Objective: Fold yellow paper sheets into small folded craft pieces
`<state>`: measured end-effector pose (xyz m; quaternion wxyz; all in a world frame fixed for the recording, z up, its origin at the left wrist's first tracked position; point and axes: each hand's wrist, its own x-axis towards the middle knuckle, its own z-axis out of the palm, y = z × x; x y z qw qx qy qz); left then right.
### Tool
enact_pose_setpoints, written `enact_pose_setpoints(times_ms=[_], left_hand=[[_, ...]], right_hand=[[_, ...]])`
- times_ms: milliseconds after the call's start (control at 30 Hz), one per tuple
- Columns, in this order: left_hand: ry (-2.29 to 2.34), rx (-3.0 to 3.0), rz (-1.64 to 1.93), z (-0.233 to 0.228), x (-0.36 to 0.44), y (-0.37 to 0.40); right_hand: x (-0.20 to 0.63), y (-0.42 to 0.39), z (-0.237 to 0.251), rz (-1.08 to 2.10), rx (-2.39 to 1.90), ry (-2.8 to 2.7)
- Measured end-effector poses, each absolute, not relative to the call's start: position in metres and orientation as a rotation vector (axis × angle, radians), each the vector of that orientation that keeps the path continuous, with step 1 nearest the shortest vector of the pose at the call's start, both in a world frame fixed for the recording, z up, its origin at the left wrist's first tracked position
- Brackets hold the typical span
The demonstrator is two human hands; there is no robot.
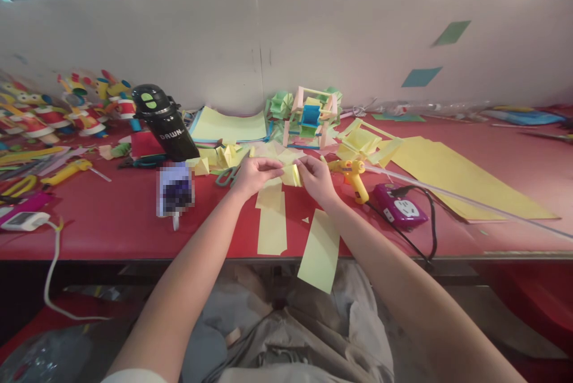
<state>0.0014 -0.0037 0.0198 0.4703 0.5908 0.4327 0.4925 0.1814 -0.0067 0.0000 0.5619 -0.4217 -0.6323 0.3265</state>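
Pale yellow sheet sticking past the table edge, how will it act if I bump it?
The pale yellow sheet is likely light, as it looks paper-thin. It may be slightly stiff yet bendable: it appears uncreased and nearly flat. A bump could slide it off, since it overhangs the red table.

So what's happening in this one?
A person at a red table holds a small piece of yellow paper between the left hand and right hand; it looks creased or curled near the right fingertips. Below the hands lie a pale strip and a loose sheet that overhangs the front edge. A glue gun lies beside the right hand, scissors by the left. Behind stands a frame with blue and green paper in it.
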Motion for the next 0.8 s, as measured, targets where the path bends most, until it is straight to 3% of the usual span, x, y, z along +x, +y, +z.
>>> enact_pose_setpoints(times_ms=[800], left_hand=[[1.157, 1.331, 1.315, 0.009, -0.004, 0.008]], right_hand=[[0.181, -0.01, 0.002, 0.87, -0.902, -1.463]])
